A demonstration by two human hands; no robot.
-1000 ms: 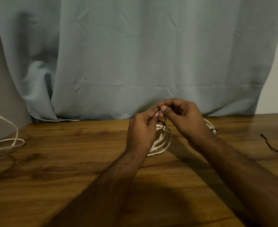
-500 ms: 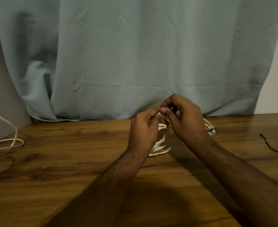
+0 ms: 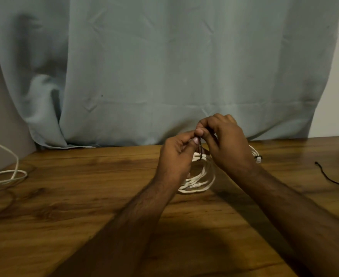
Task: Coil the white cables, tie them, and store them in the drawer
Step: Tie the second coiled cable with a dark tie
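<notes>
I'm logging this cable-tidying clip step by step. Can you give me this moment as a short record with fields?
surface: wooden table
backdrop: grey-blue curtain
left hand: pinches the dark tie
right hand: pinches the same tie from the other side
coiled cable: white, on the table under the hands
loose cable: white, uncoiled, far left
spare tie: dark, lying far right
drawer: not in view

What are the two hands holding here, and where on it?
Both the left hand and right hand pinch the dark tie by its ends, above the coiled white cable.
</notes>
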